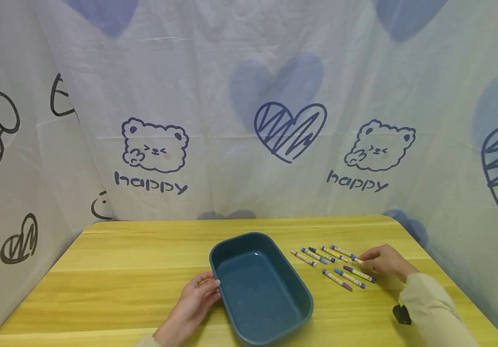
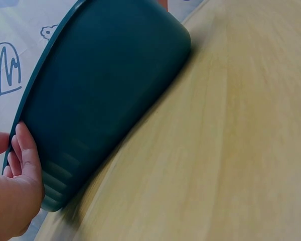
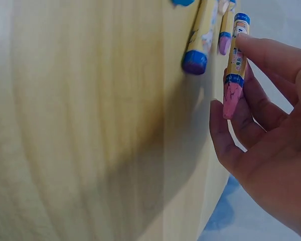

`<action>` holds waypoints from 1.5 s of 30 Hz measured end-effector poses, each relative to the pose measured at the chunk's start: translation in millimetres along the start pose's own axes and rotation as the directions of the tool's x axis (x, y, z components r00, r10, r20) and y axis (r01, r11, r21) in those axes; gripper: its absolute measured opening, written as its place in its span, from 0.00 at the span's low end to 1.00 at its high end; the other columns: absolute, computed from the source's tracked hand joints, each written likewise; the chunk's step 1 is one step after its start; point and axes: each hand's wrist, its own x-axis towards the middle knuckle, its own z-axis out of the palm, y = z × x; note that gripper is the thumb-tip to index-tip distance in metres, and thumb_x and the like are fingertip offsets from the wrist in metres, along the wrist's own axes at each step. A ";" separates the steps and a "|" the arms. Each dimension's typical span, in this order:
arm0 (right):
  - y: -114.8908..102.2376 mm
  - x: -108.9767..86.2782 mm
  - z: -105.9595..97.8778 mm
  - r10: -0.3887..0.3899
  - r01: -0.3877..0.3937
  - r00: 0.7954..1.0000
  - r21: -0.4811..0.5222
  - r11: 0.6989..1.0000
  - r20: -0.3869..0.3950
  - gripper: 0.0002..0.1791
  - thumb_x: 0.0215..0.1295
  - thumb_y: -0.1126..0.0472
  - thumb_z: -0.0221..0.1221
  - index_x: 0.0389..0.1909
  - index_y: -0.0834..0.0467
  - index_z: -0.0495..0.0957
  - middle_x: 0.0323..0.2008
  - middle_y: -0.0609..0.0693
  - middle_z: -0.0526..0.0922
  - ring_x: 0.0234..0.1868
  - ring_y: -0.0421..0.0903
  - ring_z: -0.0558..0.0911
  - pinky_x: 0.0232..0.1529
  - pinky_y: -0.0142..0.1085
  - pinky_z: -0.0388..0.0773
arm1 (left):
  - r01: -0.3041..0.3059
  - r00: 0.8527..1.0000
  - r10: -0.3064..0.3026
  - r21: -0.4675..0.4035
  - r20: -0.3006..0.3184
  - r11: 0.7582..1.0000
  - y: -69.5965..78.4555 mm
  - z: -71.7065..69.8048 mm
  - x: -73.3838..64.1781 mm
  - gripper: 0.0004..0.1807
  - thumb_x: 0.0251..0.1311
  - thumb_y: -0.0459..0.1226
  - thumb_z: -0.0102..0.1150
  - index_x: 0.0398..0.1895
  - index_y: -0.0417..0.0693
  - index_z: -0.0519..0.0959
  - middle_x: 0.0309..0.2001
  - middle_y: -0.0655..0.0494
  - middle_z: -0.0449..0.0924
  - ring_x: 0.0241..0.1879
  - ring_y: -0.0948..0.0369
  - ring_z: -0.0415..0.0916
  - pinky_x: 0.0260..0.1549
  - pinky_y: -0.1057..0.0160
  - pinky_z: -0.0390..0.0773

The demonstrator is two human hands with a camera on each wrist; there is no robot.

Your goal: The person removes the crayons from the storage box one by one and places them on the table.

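My left hand [image 1: 193, 303] grips the near-left rim of a dark teal plastic basin [image 1: 257, 289]. In the left wrist view the thumb is on the rim's inner side and the fingers [image 2: 27, 150] lie against the outer wall. To the right of the basin, my right hand [image 1: 386, 261] pinches a pink crayon [image 3: 236, 70] with a yellow and blue wrapper. Its pink tip points down towards the palm side in the right wrist view. Several more crayons lie loose between the basin and that hand, among them a purple one [image 1: 359, 274] and a blue one [image 1: 350, 278].
The wood-grain table [image 1: 136, 270] reaches back to a white curtain [image 1: 222, 188] printed with hearts and bears. Another curtain side hangs at the left. A small black object [image 1: 402, 314] shows beside the right sleeve [image 1: 431, 303].
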 end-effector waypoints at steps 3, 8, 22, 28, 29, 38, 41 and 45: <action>3.6 -2.8 -0.9 -0.005 0.005 1.000 -0.016 1.000 0.000 0.13 0.61 0.66 0.62 0.43 0.71 0.81 0.31 0.52 0.82 0.21 0.45 0.71 0.26 0.37 0.70 | 0.000 1.000 0.000 -0.002 0.000 1.000 -1.0 0.1 -0.2 0.09 0.63 0.25 0.49 0.44 0.39 0.65 0.31 0.55 0.71 0.31 0.64 0.72 0.37 0.68 0.77; 5.5 -5.7 -1.9 0.007 -0.007 1.000 -0.039 0.999 0.001 0.12 0.61 0.65 0.63 0.42 0.70 0.81 0.34 0.55 0.83 0.27 0.45 0.74 0.29 0.38 0.73 | 0.000 1.000 0.000 -0.007 -0.002 1.000 -1.5 0.7 -0.5 0.09 0.63 0.25 0.49 0.44 0.39 0.65 0.31 0.54 0.72 0.31 0.64 0.72 0.37 0.68 0.77; 9.8 -10.4 1.9 -0.005 0.005 1.000 -0.015 1.000 -0.014 0.12 0.60 0.68 0.62 0.42 0.71 0.81 0.30 0.50 0.82 0.22 0.46 0.70 0.24 0.38 0.69 | 0.016 1.000 -0.016 -0.014 -0.003 1.000 -2.1 1.0 0.2 0.09 0.64 0.26 0.49 0.45 0.39 0.65 0.30 0.55 0.72 0.31 0.63 0.73 0.36 0.68 0.77; 13.9 -6.5 1.8 0.005 -0.005 1.000 -0.006 1.000 -0.007 0.11 0.59 0.67 0.63 0.41 0.70 0.81 0.32 0.52 0.83 0.27 0.46 0.74 0.28 0.39 0.73 | 0.007 1.000 -0.007 -0.022 0.001 1.000 -2.7 1.2 1.1 0.09 0.64 0.25 0.49 0.45 0.38 0.65 0.30 0.54 0.72 0.31 0.63 0.73 0.36 0.67 0.76; 14.3 -5.7 1.8 0.009 -0.009 1.000 -0.006 1.000 -0.007 0.11 0.59 0.67 0.63 0.40 0.70 0.81 0.32 0.52 0.83 0.28 0.46 0.75 0.28 0.39 0.74 | 0.007 1.000 -0.007 -0.021 0.003 1.000 -2.7 1.1 1.4 0.09 0.63 0.25 0.49 0.45 0.38 0.65 0.30 0.54 0.72 0.31 0.63 0.73 0.36 0.68 0.76; 13.8 -7.1 2.1 0.026 -0.026 1.000 0.063 0.998 0.016 0.10 0.61 0.68 0.62 0.41 0.71 0.80 0.28 0.49 0.81 0.22 0.45 0.72 0.23 0.37 0.73 | 0.009 1.000 -0.009 -0.019 0.021 1.000 -1.5 1.0 0.9 0.09 0.63 0.25 0.49 0.45 0.38 0.65 0.30 0.55 0.72 0.31 0.63 0.73 0.37 0.68 0.77; 11.7 -9.1 0.2 0.014 -0.016 1.000 0.077 0.997 0.022 0.12 0.61 0.68 0.61 0.43 0.72 0.79 0.30 0.52 0.82 0.21 0.46 0.72 0.24 0.38 0.73 | 0.017 0.999 -0.016 -0.019 0.030 1.000 -0.2 -0.4 0.2 0.09 0.64 0.25 0.49 0.45 0.39 0.65 0.30 0.55 0.72 0.32 0.63 0.73 0.37 0.68 0.77; 4.5 -10.3 -6.8 -0.009 0.009 1.000 -0.019 1.000 -0.006 0.14 0.63 0.65 0.61 0.45 0.71 0.79 0.38 0.58 0.83 0.33 0.53 0.79 0.36 0.46 0.78 | 0.027 0.999 -0.026 -0.020 0.046 0.999 2.4 -2.6 -0.7 0.09 0.64 0.25 0.48 0.45 0.40 0.66 0.31 0.55 0.72 0.32 0.64 0.73 0.38 0.68 0.77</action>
